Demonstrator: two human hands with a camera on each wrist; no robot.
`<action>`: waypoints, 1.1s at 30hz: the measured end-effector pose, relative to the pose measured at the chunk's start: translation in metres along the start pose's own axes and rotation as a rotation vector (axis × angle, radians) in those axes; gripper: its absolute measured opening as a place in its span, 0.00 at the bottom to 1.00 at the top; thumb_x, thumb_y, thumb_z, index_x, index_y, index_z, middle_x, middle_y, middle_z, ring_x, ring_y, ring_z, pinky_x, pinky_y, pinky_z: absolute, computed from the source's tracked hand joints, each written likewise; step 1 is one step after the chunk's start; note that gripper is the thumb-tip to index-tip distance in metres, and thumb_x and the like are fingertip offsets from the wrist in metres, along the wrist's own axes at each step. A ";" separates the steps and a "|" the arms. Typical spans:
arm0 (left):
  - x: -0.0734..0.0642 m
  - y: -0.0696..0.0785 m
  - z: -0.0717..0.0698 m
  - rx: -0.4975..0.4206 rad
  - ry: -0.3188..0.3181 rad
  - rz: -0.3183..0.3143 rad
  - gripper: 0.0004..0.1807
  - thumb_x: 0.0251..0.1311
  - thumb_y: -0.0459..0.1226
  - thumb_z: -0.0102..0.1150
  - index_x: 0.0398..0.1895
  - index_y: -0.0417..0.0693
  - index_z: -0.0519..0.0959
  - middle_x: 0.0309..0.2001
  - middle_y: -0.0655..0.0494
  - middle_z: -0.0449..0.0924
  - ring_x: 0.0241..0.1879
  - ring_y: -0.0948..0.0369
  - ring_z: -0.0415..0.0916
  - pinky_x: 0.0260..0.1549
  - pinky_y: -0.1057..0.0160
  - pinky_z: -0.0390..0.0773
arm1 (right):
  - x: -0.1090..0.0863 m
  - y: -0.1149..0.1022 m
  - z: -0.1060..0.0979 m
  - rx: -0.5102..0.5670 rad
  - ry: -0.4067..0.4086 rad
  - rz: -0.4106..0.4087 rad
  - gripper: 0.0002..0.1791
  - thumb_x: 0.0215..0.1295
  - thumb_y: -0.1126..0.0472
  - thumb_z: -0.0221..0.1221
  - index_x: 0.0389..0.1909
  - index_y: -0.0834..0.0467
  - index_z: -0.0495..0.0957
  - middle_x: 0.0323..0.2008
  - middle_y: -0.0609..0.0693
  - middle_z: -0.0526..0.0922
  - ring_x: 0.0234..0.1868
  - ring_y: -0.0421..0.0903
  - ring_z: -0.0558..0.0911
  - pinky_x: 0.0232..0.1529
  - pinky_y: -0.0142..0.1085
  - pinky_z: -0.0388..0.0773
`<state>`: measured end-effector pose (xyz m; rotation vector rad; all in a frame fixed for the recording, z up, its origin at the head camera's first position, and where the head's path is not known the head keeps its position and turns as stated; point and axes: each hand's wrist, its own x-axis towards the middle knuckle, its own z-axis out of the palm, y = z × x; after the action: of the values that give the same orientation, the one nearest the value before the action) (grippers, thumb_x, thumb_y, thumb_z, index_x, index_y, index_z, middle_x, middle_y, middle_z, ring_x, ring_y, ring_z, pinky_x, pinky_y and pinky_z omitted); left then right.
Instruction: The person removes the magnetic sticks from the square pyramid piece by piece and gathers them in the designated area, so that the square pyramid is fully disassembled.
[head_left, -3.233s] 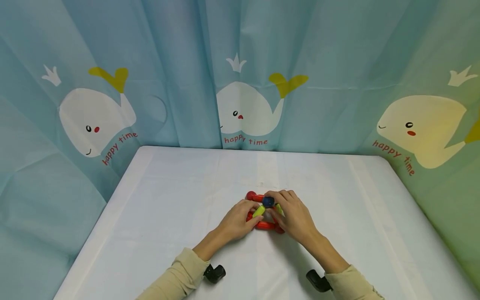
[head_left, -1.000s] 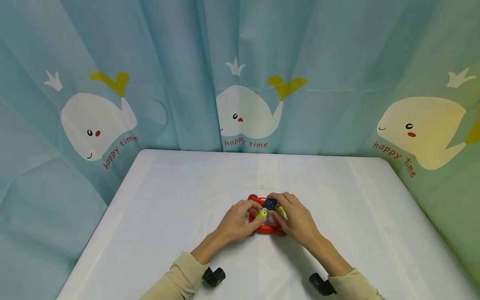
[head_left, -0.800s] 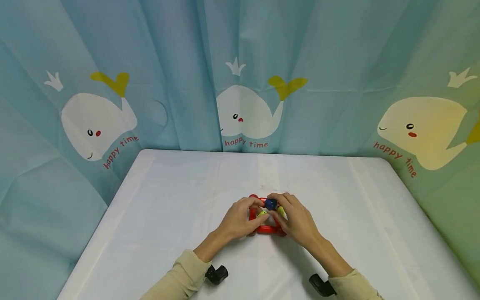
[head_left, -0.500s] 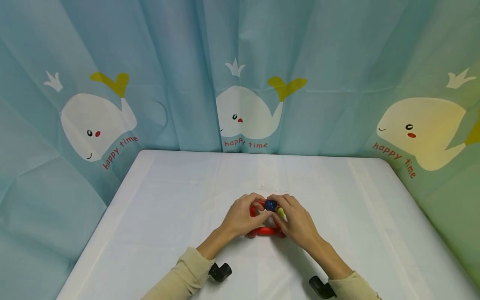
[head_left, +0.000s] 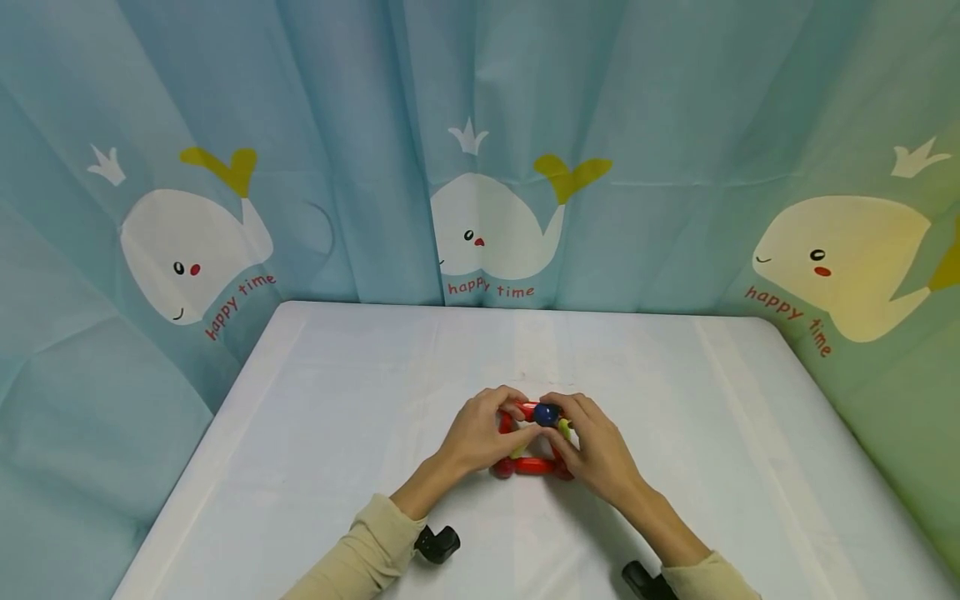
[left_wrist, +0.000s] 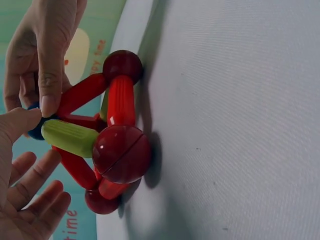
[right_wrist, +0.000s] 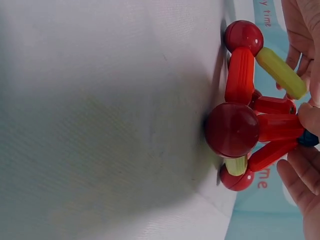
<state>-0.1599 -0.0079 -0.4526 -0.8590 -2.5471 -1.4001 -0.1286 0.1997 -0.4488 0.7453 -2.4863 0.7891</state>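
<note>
Fingers of the left hand (head_left: 476, 433) are parted and loosely bent, curled round nothing that shows, with the thumb reaching in towards the blue ball (head_left: 547, 415). Just beside that thumb, a yellow-green rod (left_wrist: 70, 138) slants up from the near-left red ball (left_wrist: 122, 154); from the right wrist view its upper end looks free, short of the blue ball. That seems the likeliest weak spot: with only its foot seated, the rod could swing down or drop if a left fingertip brushed it or the frame jolted. Moving right, the ball-and-rod frame (head_left: 535, 467) appears to stand on the table (head_left: 375, 375) as a low pyramid, three red rods (left_wrist: 82, 94) rising to the blue ball. Those joints look like mere contact, so a shove at the top could pivot the rods on their balls and skew the lot. Farther right, the near-right red ball (right_wrist: 232, 130) might slide outward if the top were pressed too hard. The right hand (head_left: 600, 446) pinches the blue ball between thumb and fingers; should the peak depend on that grip, easing it too soon could let it sag.
</note>
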 end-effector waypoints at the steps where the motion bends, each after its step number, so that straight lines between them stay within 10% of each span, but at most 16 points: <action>1: 0.000 0.000 0.000 -0.001 -0.003 -0.004 0.21 0.59 0.44 0.74 0.50 0.43 0.81 0.36 0.51 0.88 0.43 0.55 0.81 0.46 0.56 0.79 | 0.000 0.000 0.000 0.019 0.001 0.006 0.27 0.57 0.68 0.73 0.58 0.61 0.76 0.47 0.52 0.82 0.43 0.47 0.81 0.39 0.43 0.83; 13: -0.003 -0.001 0.001 0.015 -0.020 -0.028 0.21 0.59 0.43 0.74 0.51 0.44 0.81 0.36 0.55 0.87 0.44 0.54 0.81 0.47 0.58 0.79 | -0.003 0.002 -0.003 0.286 -0.033 0.129 0.23 0.65 0.70 0.67 0.59 0.66 0.72 0.49 0.51 0.84 0.47 0.50 0.85 0.43 0.46 0.85; 25: -0.006 0.004 0.004 0.074 0.000 0.027 0.20 0.58 0.42 0.75 0.50 0.44 0.82 0.37 0.56 0.86 0.42 0.57 0.80 0.43 0.65 0.80 | -0.004 0.000 -0.011 0.306 -0.034 0.184 0.22 0.65 0.67 0.68 0.58 0.61 0.75 0.46 0.46 0.84 0.45 0.47 0.81 0.39 0.35 0.80; 33: -0.016 0.013 0.014 0.183 0.224 0.281 0.15 0.54 0.38 0.77 0.41 0.43 0.84 0.41 0.54 0.86 0.46 0.59 0.81 0.48 0.66 0.81 | -0.004 0.002 -0.019 0.329 -0.016 0.178 0.23 0.60 0.68 0.71 0.54 0.58 0.75 0.44 0.46 0.83 0.37 0.48 0.79 0.35 0.34 0.78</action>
<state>-0.1374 0.0026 -0.4563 -0.9268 -2.2422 -1.0942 -0.1222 0.2141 -0.4379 0.6420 -2.4916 1.2831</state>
